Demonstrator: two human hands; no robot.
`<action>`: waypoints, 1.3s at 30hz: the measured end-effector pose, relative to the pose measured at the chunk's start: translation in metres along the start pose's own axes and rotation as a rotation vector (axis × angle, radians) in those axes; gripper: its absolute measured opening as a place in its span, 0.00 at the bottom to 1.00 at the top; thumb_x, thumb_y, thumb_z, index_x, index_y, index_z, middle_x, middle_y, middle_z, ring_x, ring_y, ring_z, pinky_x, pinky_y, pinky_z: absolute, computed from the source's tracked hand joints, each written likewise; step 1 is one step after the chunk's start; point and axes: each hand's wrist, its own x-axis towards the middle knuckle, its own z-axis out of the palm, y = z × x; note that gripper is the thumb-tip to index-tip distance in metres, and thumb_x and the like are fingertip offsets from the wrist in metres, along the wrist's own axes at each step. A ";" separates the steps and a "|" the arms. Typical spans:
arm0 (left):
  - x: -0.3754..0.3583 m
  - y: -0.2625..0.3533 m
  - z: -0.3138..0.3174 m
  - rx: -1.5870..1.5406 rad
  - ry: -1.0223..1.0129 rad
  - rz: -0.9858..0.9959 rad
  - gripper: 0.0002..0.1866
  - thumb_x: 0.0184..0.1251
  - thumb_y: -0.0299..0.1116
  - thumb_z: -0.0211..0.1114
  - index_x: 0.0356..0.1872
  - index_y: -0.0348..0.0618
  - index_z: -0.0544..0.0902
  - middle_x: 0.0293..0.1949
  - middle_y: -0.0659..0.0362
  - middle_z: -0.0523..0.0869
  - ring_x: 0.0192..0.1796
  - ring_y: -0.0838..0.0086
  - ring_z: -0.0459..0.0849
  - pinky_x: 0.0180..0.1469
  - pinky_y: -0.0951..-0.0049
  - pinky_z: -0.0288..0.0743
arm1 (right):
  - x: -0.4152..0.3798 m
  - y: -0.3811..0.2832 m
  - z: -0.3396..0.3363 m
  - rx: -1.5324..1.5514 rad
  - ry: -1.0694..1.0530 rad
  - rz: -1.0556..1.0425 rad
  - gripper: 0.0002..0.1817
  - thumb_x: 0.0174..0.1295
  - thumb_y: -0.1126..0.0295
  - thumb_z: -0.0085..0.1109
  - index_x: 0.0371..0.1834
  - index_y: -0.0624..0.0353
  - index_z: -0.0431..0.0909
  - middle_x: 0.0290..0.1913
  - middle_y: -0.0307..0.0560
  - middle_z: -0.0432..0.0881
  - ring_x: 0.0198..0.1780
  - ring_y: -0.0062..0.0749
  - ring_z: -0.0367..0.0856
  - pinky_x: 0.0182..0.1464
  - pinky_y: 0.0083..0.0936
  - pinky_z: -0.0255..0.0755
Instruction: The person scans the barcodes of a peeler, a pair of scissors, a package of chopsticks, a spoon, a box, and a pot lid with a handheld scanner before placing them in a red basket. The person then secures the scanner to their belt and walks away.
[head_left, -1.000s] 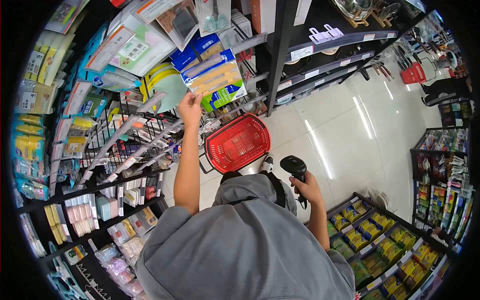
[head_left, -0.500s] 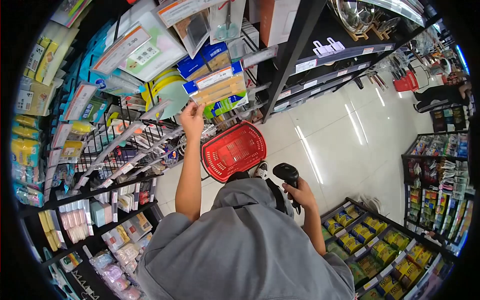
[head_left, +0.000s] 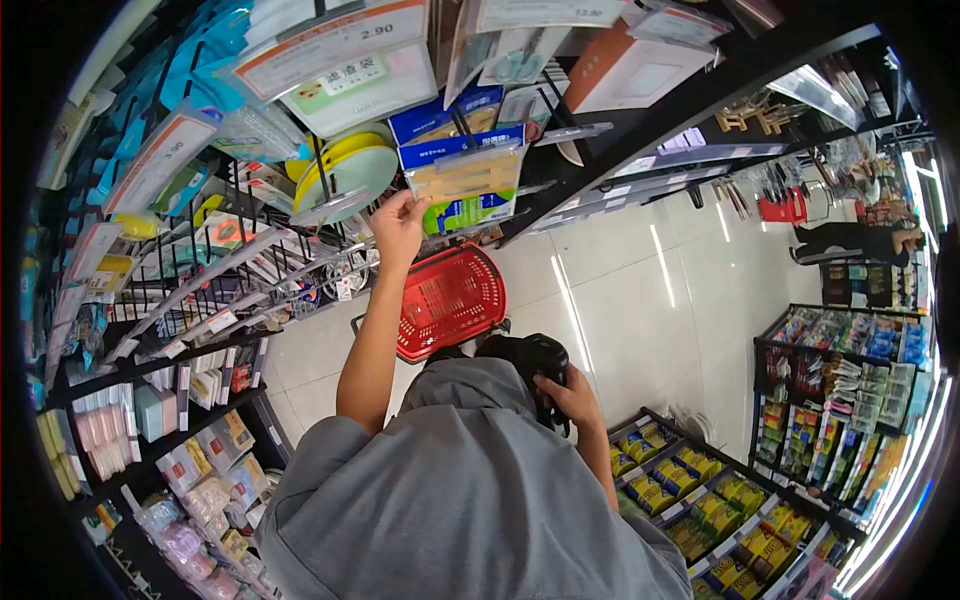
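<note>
My left hand [head_left: 398, 232] is raised to the hanging display, with thumb and fingers pinched at the lower left corner of a blue-and-green package [head_left: 468, 185]. Tan stick-like pieces show through the package's clear window, and it still hangs at the rack. Low on the right, my right hand [head_left: 572, 398] is wrapped around a black handheld barcode scanner [head_left: 540, 354], close to my body. The scanner's lower part blends into dark things behind it.
A red shopping basket [head_left: 452, 300] stands on the floor below my left hand. Price tags [head_left: 335, 50] and wire hooks jut from the rack. Yellow-and-blue packs [head_left: 700, 465] fill a low shelf at right. Another person [head_left: 858, 243] is farther down the aisle.
The view has shifted and turned. My left hand stays at the package's lower corner, and the price label across the package no longer faces me. The scanner has come closer to my body.
</note>
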 end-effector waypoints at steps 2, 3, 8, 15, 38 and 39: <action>-0.001 0.012 0.004 -0.074 0.041 -0.029 0.05 0.58 0.24 0.68 0.29 0.34 0.80 0.20 0.68 0.74 0.23 0.88 0.66 0.26 0.82 0.60 | 0.004 -0.012 -0.002 0.011 -0.009 -0.016 0.13 0.55 0.68 0.64 0.38 0.65 0.76 0.24 0.41 0.78 0.22 0.22 0.74 0.26 0.23 0.69; 0.000 0.016 0.005 -0.149 0.074 -0.056 0.07 0.56 0.23 0.68 0.27 0.33 0.78 0.18 0.66 0.72 0.23 0.86 0.65 0.26 0.81 0.61 | 0.008 -0.015 -0.003 0.006 -0.020 -0.020 0.13 0.55 0.68 0.64 0.38 0.65 0.76 0.24 0.41 0.78 0.22 0.22 0.74 0.26 0.23 0.69; 0.007 -0.003 0.008 -0.078 0.102 -0.036 0.06 0.57 0.24 0.68 0.30 0.32 0.80 0.19 0.65 0.74 0.24 0.86 0.68 0.27 0.81 0.63 | 0.037 -0.020 -0.021 -0.088 -0.101 -0.048 0.13 0.55 0.68 0.64 0.38 0.65 0.75 0.24 0.41 0.78 0.22 0.22 0.74 0.26 0.23 0.69; 0.000 0.006 0.017 -0.056 0.129 -0.047 0.06 0.57 0.24 0.68 0.33 0.32 0.81 0.24 0.62 0.81 0.28 0.85 0.75 0.31 0.81 0.69 | 0.068 -0.044 -0.063 -0.080 -0.197 -0.095 0.14 0.56 0.66 0.64 0.38 0.65 0.75 0.25 0.42 0.78 0.22 0.21 0.74 0.26 0.22 0.70; -0.004 0.030 0.027 0.149 0.279 -0.171 0.06 0.62 0.25 0.65 0.37 0.31 0.81 0.31 0.63 0.84 0.34 0.86 0.79 0.38 0.83 0.71 | 0.124 -0.077 -0.124 -0.299 -0.366 -0.188 0.13 0.56 0.66 0.63 0.39 0.64 0.76 0.24 0.41 0.79 0.20 0.21 0.76 0.23 0.21 0.70; 0.000 0.024 0.027 0.148 0.278 -0.171 0.06 0.62 0.25 0.65 0.37 0.31 0.81 0.31 0.63 0.84 0.34 0.86 0.79 0.38 0.83 0.71 | 0.125 -0.077 -0.124 -0.294 -0.369 -0.178 0.14 0.56 0.66 0.63 0.39 0.64 0.76 0.24 0.41 0.79 0.20 0.21 0.76 0.23 0.21 0.70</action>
